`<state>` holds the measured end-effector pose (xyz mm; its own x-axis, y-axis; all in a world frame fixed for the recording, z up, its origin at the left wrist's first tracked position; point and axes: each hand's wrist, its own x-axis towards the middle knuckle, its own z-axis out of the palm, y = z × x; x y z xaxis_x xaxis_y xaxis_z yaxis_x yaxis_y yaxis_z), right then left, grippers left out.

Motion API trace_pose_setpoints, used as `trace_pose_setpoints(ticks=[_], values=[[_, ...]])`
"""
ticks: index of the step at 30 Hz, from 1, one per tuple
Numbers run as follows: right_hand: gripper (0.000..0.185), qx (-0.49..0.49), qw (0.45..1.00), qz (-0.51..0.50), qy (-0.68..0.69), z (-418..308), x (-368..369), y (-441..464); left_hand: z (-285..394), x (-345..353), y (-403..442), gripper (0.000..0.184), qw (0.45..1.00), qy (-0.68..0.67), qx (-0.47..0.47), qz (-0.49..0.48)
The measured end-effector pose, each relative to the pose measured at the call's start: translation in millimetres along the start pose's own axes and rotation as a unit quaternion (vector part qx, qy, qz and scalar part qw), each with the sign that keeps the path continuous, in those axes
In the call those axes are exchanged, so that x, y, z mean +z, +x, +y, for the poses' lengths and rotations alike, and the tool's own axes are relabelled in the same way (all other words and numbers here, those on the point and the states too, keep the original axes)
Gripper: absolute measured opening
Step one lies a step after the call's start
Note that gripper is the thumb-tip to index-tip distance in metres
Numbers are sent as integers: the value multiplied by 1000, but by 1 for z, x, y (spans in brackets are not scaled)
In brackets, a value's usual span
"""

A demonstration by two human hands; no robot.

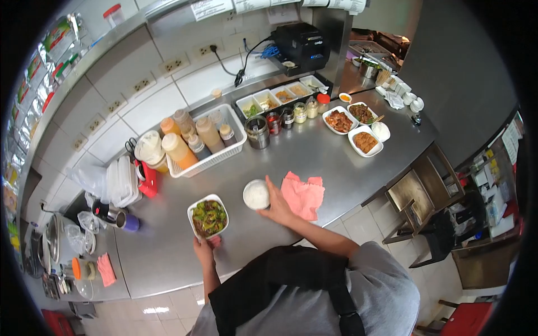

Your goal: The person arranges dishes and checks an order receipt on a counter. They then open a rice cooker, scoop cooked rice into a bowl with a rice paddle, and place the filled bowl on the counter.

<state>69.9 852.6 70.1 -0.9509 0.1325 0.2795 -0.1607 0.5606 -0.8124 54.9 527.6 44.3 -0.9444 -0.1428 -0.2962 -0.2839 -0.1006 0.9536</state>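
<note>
My left hand [205, 252] holds the near edge of a square white bowl [190, 218] filled with green vegetables and dark meat. A bit of pink cloth [215, 241] shows beside its fingers. My right hand [274, 203] is wrapped round the right side of a small round bowl of white rice [256, 194]. Just right of that hand, a crumpled pink cloth [302, 195] lies flat on the steel counter [269, 241]. The fingertips of my left hand are partly hidden under the bowl.
A white basket [210, 163] of sauce bottles stands at the back, beside jars and a tray of toppings [280, 95]. Filled white dishes [365, 141] sit back right. Left are stacked containers [120, 182] and a purple-based cup [129, 222]. A chair [417, 196] stands beyond the right edge.
</note>
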Motion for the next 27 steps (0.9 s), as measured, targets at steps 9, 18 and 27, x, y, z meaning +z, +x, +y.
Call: trace_pose_setpoints(ticks=[9,18,27], values=[[118,47,998,-9,-27,10,4,69,13,26,42,53,998,-45,-22,-40],[79,138,912,-13,-387,22,-44,-54,31,42,-18,71,992,56,107,20],[54,180,912,59,-364,149,-73,74,47,53,-69,64,992,31,73,-98]])
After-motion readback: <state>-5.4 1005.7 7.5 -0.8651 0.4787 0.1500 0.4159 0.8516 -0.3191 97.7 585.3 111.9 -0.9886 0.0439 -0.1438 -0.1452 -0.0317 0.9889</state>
